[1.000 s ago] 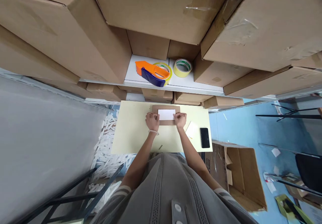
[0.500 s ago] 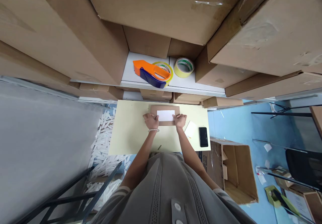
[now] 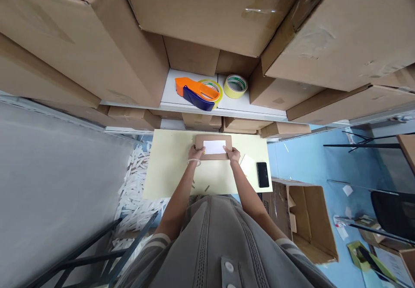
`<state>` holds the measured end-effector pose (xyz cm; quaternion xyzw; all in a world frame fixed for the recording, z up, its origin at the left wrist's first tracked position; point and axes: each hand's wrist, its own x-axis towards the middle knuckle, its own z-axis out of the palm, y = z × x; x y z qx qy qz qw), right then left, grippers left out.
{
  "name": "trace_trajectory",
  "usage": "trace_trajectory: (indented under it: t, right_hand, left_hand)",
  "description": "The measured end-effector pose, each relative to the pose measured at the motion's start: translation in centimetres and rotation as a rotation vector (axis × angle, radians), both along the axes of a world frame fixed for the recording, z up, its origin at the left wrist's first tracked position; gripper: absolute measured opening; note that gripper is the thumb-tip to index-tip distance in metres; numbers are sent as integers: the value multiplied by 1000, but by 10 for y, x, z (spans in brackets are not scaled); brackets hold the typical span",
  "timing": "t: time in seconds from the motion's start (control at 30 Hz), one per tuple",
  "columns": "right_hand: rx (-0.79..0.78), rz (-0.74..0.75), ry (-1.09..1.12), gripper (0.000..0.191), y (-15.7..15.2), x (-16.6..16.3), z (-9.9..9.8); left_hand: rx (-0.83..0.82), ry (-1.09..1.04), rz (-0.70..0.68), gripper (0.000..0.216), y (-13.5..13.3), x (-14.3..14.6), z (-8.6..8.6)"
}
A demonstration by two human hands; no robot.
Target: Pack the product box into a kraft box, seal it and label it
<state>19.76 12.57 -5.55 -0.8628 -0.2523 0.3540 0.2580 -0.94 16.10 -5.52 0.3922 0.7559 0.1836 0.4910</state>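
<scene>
A small flat cardboard box (image 3: 214, 157) lies near the far side of the pale yellow table (image 3: 168, 175). On its top is a white label (image 3: 214, 147). My left hand (image 3: 196, 153) grips the box at its left side, thumb on the label's left end, where a small yellow mark shows. At the opposite side my right hand (image 3: 232, 154) holds the box, its thumb at the label's right end. The fingers under or behind the box edges are partly hidden.
A black phone (image 3: 262, 175) and white paper (image 3: 247, 164) lie right of my hands. On the shelf above sit an orange tape dispenser (image 3: 197, 93) and a tape roll (image 3: 235, 86), among large cartons. An open carton (image 3: 306, 219) stands on the floor at right; paper strips (image 3: 136, 184) lie left.
My left hand has shifted its grip on the box's left side, and its fingers are now less spread outward. The right hand stays at its side. The view has moved slightly.
</scene>
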Motion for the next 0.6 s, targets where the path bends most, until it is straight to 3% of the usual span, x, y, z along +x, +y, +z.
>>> trace_trajectory:
  t: [0.17, 0.3, 0.6]
  right_hand:
    - [-6, 0, -60, 40, -15, -11, 19]
    - [81, -25, -99, 43, -35, -13, 40]
    - [323, -23, -171, 47, -53, 21, 109]
  left_hand:
    - [10, -8, -22, 45, -10, 1, 13]
    - [44, -29, -35, 51, -23, 1, 29]
    - [235, -136, 23, 53, -53, 32, 97]
